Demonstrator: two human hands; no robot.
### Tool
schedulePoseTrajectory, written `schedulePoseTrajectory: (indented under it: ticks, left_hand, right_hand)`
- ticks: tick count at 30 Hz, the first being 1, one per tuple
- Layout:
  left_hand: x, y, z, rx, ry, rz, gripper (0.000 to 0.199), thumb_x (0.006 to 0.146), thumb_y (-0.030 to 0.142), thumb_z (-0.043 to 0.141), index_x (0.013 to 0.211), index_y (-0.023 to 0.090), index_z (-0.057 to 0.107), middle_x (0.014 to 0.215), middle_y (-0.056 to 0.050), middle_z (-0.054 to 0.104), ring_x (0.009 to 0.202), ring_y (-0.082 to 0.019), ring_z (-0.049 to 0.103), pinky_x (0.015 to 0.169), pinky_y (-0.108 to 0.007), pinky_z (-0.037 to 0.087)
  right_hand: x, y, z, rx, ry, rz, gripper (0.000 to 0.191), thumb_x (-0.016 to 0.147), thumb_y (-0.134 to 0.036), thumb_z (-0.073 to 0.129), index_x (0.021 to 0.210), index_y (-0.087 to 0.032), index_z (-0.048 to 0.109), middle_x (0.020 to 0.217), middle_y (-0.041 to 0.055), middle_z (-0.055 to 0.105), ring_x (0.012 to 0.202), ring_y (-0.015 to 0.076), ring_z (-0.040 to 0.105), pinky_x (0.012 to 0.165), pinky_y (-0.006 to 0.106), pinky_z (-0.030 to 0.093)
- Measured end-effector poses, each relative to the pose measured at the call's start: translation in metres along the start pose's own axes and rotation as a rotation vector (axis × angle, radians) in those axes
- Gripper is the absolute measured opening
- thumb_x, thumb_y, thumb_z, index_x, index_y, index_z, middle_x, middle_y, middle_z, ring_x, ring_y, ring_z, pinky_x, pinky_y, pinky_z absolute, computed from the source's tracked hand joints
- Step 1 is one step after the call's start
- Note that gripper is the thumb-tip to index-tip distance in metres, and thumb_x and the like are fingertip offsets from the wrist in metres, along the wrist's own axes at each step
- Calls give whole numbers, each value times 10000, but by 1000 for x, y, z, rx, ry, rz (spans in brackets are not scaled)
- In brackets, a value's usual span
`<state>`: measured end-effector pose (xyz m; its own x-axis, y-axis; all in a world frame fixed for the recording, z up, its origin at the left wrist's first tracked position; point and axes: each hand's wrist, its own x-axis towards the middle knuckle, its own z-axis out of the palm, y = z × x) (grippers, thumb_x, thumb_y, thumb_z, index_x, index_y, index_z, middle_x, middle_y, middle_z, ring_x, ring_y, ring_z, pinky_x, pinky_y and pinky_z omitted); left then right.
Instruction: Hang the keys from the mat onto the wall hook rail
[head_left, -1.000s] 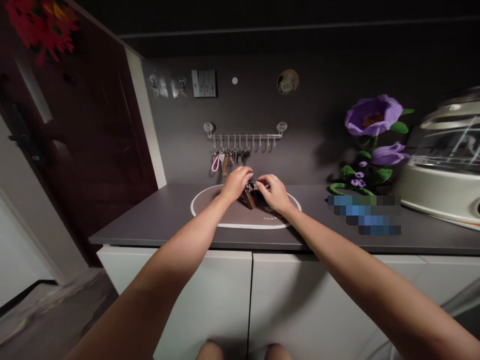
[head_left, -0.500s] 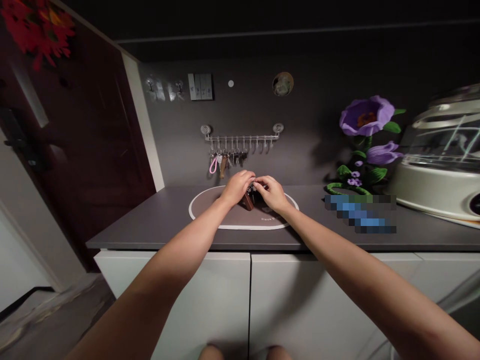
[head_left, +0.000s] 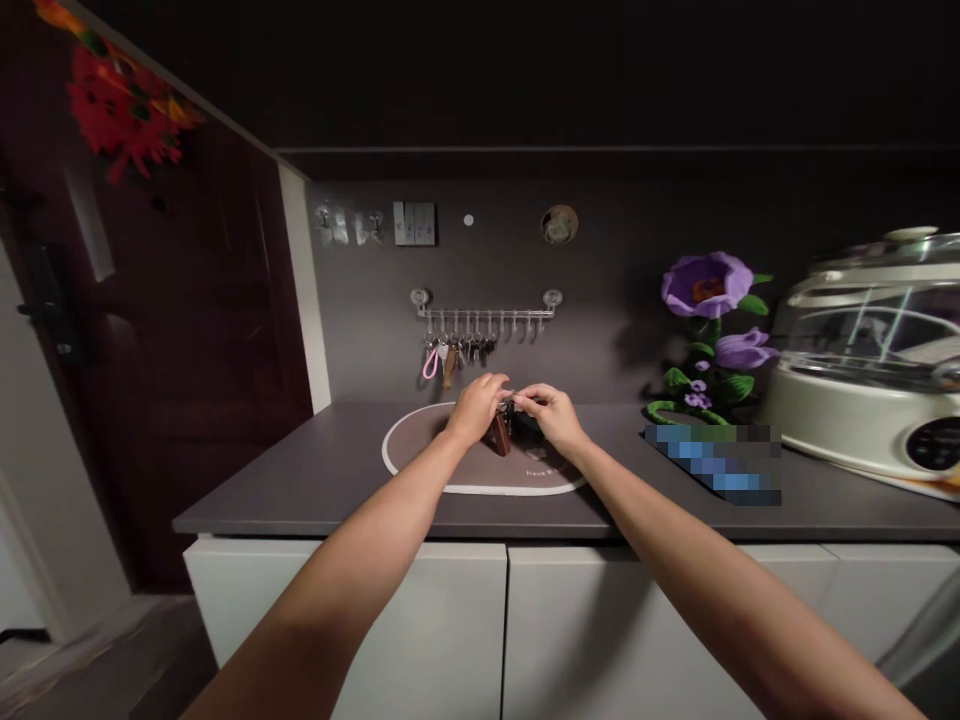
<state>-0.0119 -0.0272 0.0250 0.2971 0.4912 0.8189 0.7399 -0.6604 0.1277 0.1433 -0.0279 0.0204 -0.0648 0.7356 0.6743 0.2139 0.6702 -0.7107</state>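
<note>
Above the mat on the counter, my left hand [head_left: 477, 412] and my right hand [head_left: 553, 415] meet, fingertips pinched close together. Between them they grip a bunch of keys [head_left: 510, 411] at its ring, which the fingers mostly cover. A brown fob [head_left: 501, 437] hangs from the bunch below my left fingers. Beneath lies the brown oval mat [head_left: 420, 462] with a white border. On the wall behind, a clear hook rack [head_left: 487, 315] carries several keys, one with a pink loop [head_left: 430, 362] and one with a tan tag [head_left: 448, 368]. Its right-hand hooks hold nothing.
Purple artificial flowers [head_left: 707, 285] stand on the grey counter [head_left: 277, 470] at the right, behind a pixelated blue item [head_left: 712, 465]. A cream appliance with a clear lid [head_left: 862, 390] is at the far right. A dark red door [head_left: 217, 330] is on the left.
The camera has tilted up, so the scene sits lower in view. Both hands stay together at the bunch of keys, with only slight finger movement.
</note>
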Motion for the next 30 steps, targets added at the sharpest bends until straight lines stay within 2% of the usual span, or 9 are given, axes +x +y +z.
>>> schedulePoseTrajectory:
  ticks: [4,7,10,15,23,30]
  left_hand:
    - [-2,1,-4,0,25,-101,270,851,300,420,1065,155,496,906,-63,580,844,-157,556,775,-285,428]
    - [-3,3,-5,10,39,-164,253,868,304,373,1028,152,499,928,-76,580,850,-160,558,770,-292,425]
    - [-4,2,-5,17,29,-199,241,880,299,335,965,158,510,947,-82,583,850,-163,559,758,-289,421]
    - [-5,0,1,27,13,-226,260,890,304,290,909,168,511,919,-78,587,854,-170,560,749,-288,414]
    - [-6,-3,9,47,-15,-244,270,896,267,256,901,177,511,894,-70,597,857,-167,565,749,-281,410]
    - [-7,-6,16,60,-42,-258,267,896,268,251,866,185,503,867,-71,596,838,-174,563,735,-287,405]
  right_hand:
    - [4,-7,-1,139,103,116,253,598,-394,663,688,-159,633,674,8,614,644,128,535,623,251,416]
    - [12,-11,-1,227,156,142,278,571,-400,682,696,-159,627,685,6,615,658,121,539,622,240,422]
    - [25,-16,1,387,185,177,279,558,-376,694,701,-157,597,689,1,606,648,103,545,626,227,436]
    - [50,-26,7,572,203,277,183,618,-277,663,686,-156,543,614,-17,572,529,70,521,485,177,399]
    - [88,-28,22,598,241,392,52,721,-133,568,683,-140,532,531,-22,563,436,73,514,439,190,418]
    - [113,-22,39,590,327,446,145,762,-106,522,624,-146,509,373,-60,447,309,47,366,361,177,358]
